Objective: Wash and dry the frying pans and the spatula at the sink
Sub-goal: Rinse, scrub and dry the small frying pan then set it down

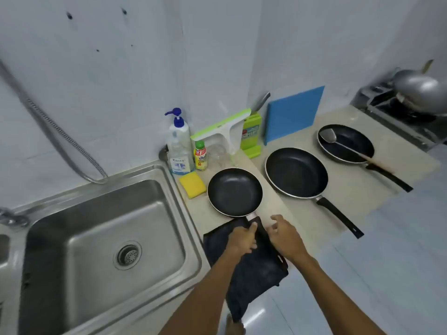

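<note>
Three black frying pans sit on the beige counter. The small pan (234, 191) is nearest the sink, and my left hand (243, 239) grips its handle over a dark towel (254, 269) that hangs over the counter's front edge. My right hand (285, 235) hovers just right of that handle, fingers apart, holding nothing. A larger pan (296, 172) lies in the middle. The far pan (346, 143) holds a metal spatula (343, 145) with a wooden handle. The steel sink (106, 240) is at the left, dry and empty.
A pump soap bottle (180, 146), a small dish-liquid bottle (200, 155) and a yellow sponge (192, 184) stand behind the small pan. A green squeegee (223, 131), a blue board (294, 114) and a gas stove with a wok (420, 90) lie farther back. A shower hose (55, 131) hangs at left.
</note>
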Motion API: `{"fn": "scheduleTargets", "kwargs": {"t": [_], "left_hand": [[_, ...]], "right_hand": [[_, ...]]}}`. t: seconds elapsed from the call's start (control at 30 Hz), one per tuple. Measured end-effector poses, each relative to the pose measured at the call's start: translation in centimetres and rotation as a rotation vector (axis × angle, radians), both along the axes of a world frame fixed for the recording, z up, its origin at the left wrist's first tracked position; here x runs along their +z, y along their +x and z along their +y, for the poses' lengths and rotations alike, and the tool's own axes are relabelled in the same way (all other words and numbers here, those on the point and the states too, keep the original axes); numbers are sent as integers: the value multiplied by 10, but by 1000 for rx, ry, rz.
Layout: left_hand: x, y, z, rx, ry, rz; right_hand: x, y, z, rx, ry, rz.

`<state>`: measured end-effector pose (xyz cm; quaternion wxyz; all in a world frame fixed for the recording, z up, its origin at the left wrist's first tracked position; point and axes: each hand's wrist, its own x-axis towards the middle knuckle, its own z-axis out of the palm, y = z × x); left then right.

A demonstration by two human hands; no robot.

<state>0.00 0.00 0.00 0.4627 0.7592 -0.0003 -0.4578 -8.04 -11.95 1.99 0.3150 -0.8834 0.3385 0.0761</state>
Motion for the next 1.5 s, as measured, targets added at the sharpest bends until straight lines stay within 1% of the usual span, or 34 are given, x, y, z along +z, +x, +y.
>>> {"fn": "scheduleTargets", "kwargs": {"t": [0.03,0.1,0.13,0.23,0.33,0.4,0.47,0.53,0.6,0.7,0.77,0.9,1.07,1.2,1.3,1.37,1.5], "left_hand": [[-5,-2,-10,69,-25,95],[-13,-3,-25,151,-22,190],[-12,-3,-29,194,-20,204],[-24,1,-38,303,-26,234],[-27,3,-42,364,-51,284],[-30,2,-42,392,-80,300],[-36,2,-39,412,-99,301],[-41,1,-36,435,-124,303],[-40,-1,-34,463,-154,288],[-40,-5,-27,474,-177,245],[-36,-6,-15,476,-209,227],[-27,0,26,486,-276,187],[-18,22,105,554,-308,140],[-14,42,192,594,-254,93],[-20,62,262,654,-273,82],[-26,77,303,673,-242,55],[-31,96,369,692,-176,41]], "right_hand": [[-7,-2,-7,-26,25,-9],[-17,-5,-12,-27,74,1],[-20,-9,-12,-41,123,28],[-33,-12,-7,-114,279,17],[-36,-12,-2,-225,430,6],[-34,-10,1,-227,474,-4],[-35,-9,3,-186,519,1],[-35,-7,6,-153,532,2],[-37,-5,11,-186,534,-47],[-39,-3,24,-206,407,-126],[-39,-4,40,-214,370,-172],[-27,-1,81,-209,346,-212],[-23,26,153,-133,374,-265],[-28,51,235,-99,408,-262],[-30,75,303,-42,425,-250],[-39,91,344,-15,432,-234],[-44,111,401,51,427,-198]]}}
